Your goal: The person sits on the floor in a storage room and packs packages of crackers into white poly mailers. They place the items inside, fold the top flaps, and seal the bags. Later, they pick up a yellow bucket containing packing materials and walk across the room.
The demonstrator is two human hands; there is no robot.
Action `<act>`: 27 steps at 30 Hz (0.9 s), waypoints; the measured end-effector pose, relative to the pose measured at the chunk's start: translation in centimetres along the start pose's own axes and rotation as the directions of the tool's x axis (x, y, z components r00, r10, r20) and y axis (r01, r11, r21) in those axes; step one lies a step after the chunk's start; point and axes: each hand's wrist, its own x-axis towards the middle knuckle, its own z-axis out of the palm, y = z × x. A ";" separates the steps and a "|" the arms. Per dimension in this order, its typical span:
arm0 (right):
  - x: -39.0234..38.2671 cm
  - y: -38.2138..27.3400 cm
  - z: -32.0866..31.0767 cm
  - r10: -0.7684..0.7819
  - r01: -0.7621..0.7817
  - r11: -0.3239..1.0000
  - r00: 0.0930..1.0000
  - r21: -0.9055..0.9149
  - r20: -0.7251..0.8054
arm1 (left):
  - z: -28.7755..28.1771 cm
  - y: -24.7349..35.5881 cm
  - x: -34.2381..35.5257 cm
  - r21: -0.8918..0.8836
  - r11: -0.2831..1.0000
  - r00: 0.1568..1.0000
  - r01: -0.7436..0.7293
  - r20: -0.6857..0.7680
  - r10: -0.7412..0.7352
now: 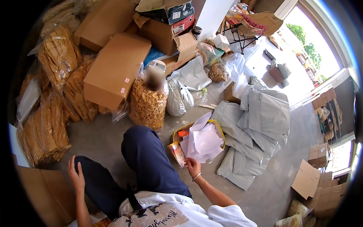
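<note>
head view: orange packet [176,153] in right hand [193,167], extending forward-left

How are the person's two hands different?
The right hand is at the edge of the yellow-rimmed container, by a colourful packet; the left hand rests against the left leg. The right hand's fingers are curled; the left hand's are stretched straighter. A pale bracelet is on the right wrist, but none shows by the left hand. Both hands are bare. I can't tell whether the right one grips the packet.
</note>
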 end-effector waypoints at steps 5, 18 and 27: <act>-3.0 3.5 -0.2 0.612 -0.527 0.774 0.766 0.350 -0.200 | 0.2 0.6 0.4 -0.026 0.999 0.999 0.037 0.012 -0.036; 4.9 14.4 0.5 0.649 -0.379 0.636 0.734 0.672 -0.199 | -0.5 -0.1 -0.2 0.007 1.000 0.999 0.011 -0.034 -0.010; 2.9 11.6 -3.1 0.623 -0.390 0.715 0.732 0.580 -0.276 | -0.9 -0.8 -0.9 -0.011 1.000 0.998 -0.001 -0.055 0.000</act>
